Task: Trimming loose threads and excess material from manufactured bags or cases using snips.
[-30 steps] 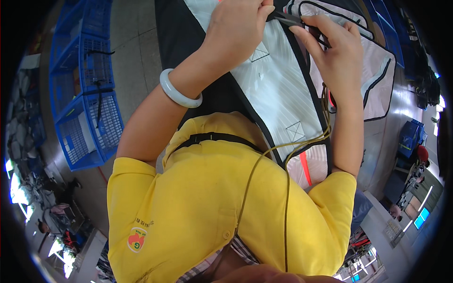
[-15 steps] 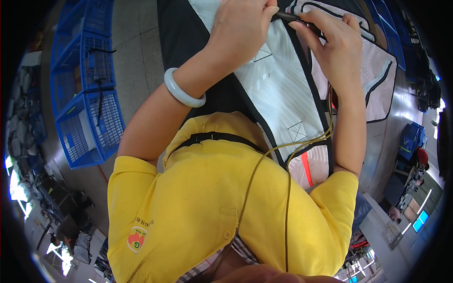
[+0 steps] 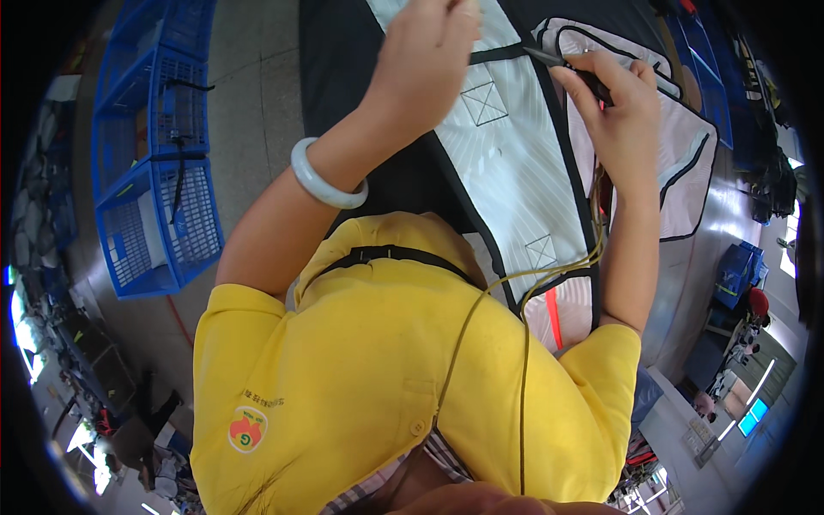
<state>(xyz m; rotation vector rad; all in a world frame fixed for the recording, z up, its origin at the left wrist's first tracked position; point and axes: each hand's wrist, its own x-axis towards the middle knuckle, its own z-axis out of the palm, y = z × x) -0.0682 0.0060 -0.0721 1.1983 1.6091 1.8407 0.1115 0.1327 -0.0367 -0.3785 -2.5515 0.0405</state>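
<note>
My right hand [image 3: 622, 107] is closed round thread snips [image 3: 558, 64], their dark pointed blades directed up and left over the fabric. An olive cord [image 3: 502, 279] runs from my neck up beside the right wrist. My left hand [image 3: 425, 64], with a pale bangle [image 3: 322, 176] on its wrist, is held above the fabric near the upper edge. Its fingers are curled together and slightly blurred; what they pinch, if anything, cannot be made out. Below lies a pale, shiny fabric panel [image 3: 506, 180] with black edging and crossed-box stitching.
More pale black-edged panels [image 3: 687, 154] lie to the right. Dark fabric [image 3: 343, 86] spreads beneath and left of the work. Blue plastic crates [image 3: 190, 184] stand at the left, and another blue crate [image 3: 699, 73] at the upper right. A red strip [image 3: 554, 318] shows near my waist.
My left hand has moved up and left, away from the snips. The right hand has shifted slightly down, and the snips' blades and a black seam now show plainly.
</note>
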